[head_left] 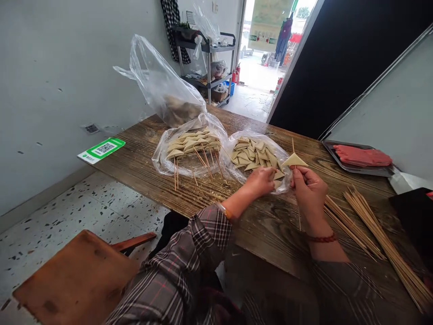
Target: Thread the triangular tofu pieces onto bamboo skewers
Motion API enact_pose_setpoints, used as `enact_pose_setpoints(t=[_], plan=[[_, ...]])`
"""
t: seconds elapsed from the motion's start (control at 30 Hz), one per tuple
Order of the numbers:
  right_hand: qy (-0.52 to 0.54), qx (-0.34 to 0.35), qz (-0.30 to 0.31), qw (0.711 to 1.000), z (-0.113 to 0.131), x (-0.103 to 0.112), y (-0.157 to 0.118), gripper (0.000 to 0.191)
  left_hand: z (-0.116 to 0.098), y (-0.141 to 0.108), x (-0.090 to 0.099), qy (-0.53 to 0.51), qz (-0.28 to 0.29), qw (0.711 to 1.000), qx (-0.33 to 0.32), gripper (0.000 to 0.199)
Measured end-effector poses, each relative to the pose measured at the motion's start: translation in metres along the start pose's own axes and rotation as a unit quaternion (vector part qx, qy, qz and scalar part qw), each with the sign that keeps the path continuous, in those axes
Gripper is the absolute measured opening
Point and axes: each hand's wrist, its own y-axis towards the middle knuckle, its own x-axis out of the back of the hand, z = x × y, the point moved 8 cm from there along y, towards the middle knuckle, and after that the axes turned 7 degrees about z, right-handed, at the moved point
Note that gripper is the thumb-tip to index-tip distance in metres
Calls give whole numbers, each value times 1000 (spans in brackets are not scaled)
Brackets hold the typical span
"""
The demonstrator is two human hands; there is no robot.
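A sign (103, 150) lies at the worktop's (135, 174) near left corner; then skewered triangles (193, 141); left hand (260, 182) at the pile (254, 151), grip unclear; right hand (309, 185), grip closed on 1 skewer (292, 145) bearing 1 triangle (295, 160), inward of the near edge.

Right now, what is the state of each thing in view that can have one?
Right hand, closed on thin wooden skewer
Pale yellow triangular sheet, pierced by that skewer
Left hand, curled, grip unclear
Clear plastic bag of loose yellowish triangles, open
Clear plastic bag of skewered triangles, open
Shallow dark tray, carrying pink slab
Bare wooden sticks, lying flat
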Motion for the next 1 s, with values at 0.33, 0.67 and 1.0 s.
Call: enact_pose_setpoints(t=[0.33, 0.67, 1.0], plan=[[-1, 8, 101, 995, 9, -25, -9, 29, 45, -12, 47, -630, -196, 747, 81, 13], [-41, 1, 184, 982, 3, -29, -8, 27, 26, -8, 40, -688, -106, 715, 65, 7], [-18, -32, 211, 977, -5, -18, -19, 24, 19, -11, 31, -707, -57, 701, 74, 26]])
